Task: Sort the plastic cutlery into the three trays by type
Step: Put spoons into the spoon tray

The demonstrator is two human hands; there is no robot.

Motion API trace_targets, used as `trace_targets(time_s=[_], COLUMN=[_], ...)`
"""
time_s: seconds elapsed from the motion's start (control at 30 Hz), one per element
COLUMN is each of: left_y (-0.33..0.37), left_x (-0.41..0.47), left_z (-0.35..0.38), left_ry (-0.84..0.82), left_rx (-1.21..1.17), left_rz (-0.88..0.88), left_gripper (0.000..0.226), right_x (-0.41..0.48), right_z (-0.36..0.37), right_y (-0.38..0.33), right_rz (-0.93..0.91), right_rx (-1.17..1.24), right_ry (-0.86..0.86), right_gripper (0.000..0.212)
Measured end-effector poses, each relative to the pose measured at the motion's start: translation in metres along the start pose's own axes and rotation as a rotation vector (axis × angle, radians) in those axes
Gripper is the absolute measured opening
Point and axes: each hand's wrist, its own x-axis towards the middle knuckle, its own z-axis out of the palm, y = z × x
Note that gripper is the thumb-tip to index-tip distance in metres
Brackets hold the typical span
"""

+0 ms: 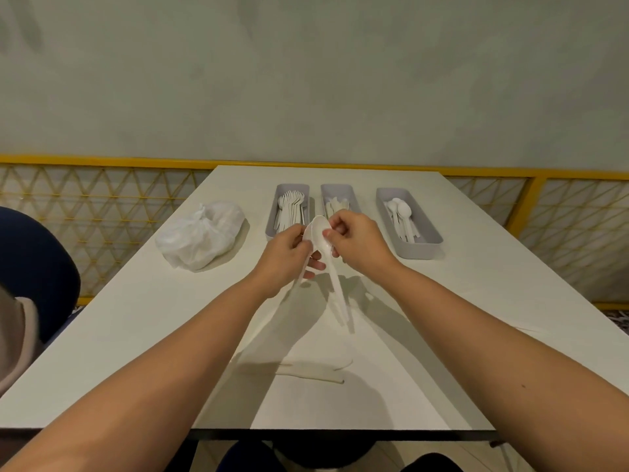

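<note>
White plastic on the near desk: a few loose pieces (pixel 311 371) lie flat on the desk (pixel 442 335), pale on pale, type too faint to tell.
Hands: both are raised over the middle of the desk, close together.
Left hand (pixel 289 255): its grip is closed around a bundle of thin handles that hang toward me.
Right hand (pixel 357 241): its grip pinches the bowl of a spoon (pixel 320 233) at the top of that bundle.
Step, as I read it: pulling the spoon free of the bunch.
Doing it well: draw the spoon out along its own length, left hand firm, so no other piece slips down; then carry it right.
Spoon tray (pixel 429 247): farthest right, spoons already inside; likely where this one belongs.
Middle tray (pixel 325 194): partly hidden behind the hands, holds pale pieces, probably knives.
Fork tray (pixel 272 223): on the left, forks with tines pointing away.
In the way: little; the path to the spoon tray looks open.
Bag (pixel 197 233): crumpled white plastic, left of the trays, apart from them.
</note>
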Motion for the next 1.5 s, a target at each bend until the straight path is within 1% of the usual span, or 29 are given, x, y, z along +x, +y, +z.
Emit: trace_targets(time_s=[0.17, 0.27, 0.4, 0.47, 0.53, 0.57, 0.7, 0.8, 0.87, 0.93, 1.03, 1.07, 1.13, 1.2, 1.23, 1.27, 1.3, 1.37, 1.43, 1.5], left_y=[0.014, 0.020, 0.026, 0.030, 0.034, 0.035, 0.034, 0.039, 0.043, 0.045, 0.043, 0.043, 0.041, 0.036, 0.033, 0.029, 0.026, 0.019, 0.015, 0.010], left_x=[0.005, 0.009, 0.013, 0.017, 0.024, 0.029, 0.050, 0.064, 0.073, 0.082, 0.098, 0.102, 0.111, 0.118, 0.121, 0.123, 0.125, 0.128, 0.131, 0.136], left_z=[0.016, 0.025, 0.034, 0.038, 0.041, 0.043, 0.052, 0.063, 0.072, 0.080, 0.089, 0.092, 0.099, 0.105, 0.107, 0.109, 0.110, 0.113, 0.117, 0.121], left_ry=[-0.033, -0.051, -0.068, -0.057, -0.037, -0.028, 0.045, 0.081, 0.082, 0.065, 0.044, 0.038, 0.031, 0.016, 0.008, -0.008, -0.040, -0.135, -0.230, -0.302], left_rx=[-0.214, -0.334, -0.314, -0.325, -0.374, -0.403, -0.553, -0.629, -0.670, -0.681, -0.660, -0.635, -0.510, -0.312, -0.195, -0.049, 0.127, 0.467, 0.688, 0.821], left_rz=[-0.075, -0.112, -0.084, -0.093, -0.120, -0.135, -0.178, -0.166, -0.172, -0.193, -0.202, -0.205, -0.221, -0.210, -0.172, -0.105, -0.016, 0.158, 0.287, 0.355], left_gripper=[0.025, 0.031, 0.025, 0.024, 0.027, 0.029, 0.032, 0.030, 0.029, 0.028, 0.035, 0.036, 0.032, 0.024, 0.019, 0.018, 0.022, 0.034, 0.042, 0.044], right_x=[0.006, 0.009, 0.015, 0.017, 0.018, 0.017, 0.016, 0.014, 0.014, 0.017, 0.023, 0.025, 0.030, 0.041, 0.048, 0.055, 0.063, 0.078, 0.091, 0.102], right_z=[-0.003, -0.006, -0.010, -0.013, -0.019, -0.024, -0.041, -0.052, -0.059, -0.066, -0.077, -0.081, -0.090, -0.099, -0.103, -0.107, -0.110, -0.114, -0.113, -0.109], right_y=[0.001, 0.002, 0.004, 0.005, 0.005, 0.006, 0.012, 0.021, 0.027, 0.033, 0.045, 0.048, 0.054, 0.063, 0.069, 0.076, 0.083, 0.098, 0.111, 0.123], right_rz=[0.124, 0.193, 0.218, 0.203, 0.210, 0.235, 0.377, 0.428, 0.406, 0.370, 0.349, 0.347, 0.356, 0.381, 0.400, 0.422, 0.446, 0.493, 0.514, 0.513], right_rx=[0.123, 0.199, 0.227, 0.193, 0.189, 0.194, 0.219, 0.228, 0.243, 0.188, 0.123, 0.112, 0.091, 0.083, 0.085, 0.081, 0.063, -0.025, -0.121, -0.234], right_ry=[0.092, 0.136, 0.190, 0.204, 0.158, 0.124, -0.075, -0.203, -0.232, -0.215, -0.175, -0.162, -0.133, -0.073, -0.033, 0.007, 0.040, 0.077, 0.085, 0.082], right_gripper=[0.004, 0.009, 0.025, 0.023, 0.009, 0.009, 0.028, 0.030, 0.031, 0.032, 0.025, 0.024, 0.021, 0.019, 0.020, 0.022, 0.021, 0.018, 0.018, 0.023])
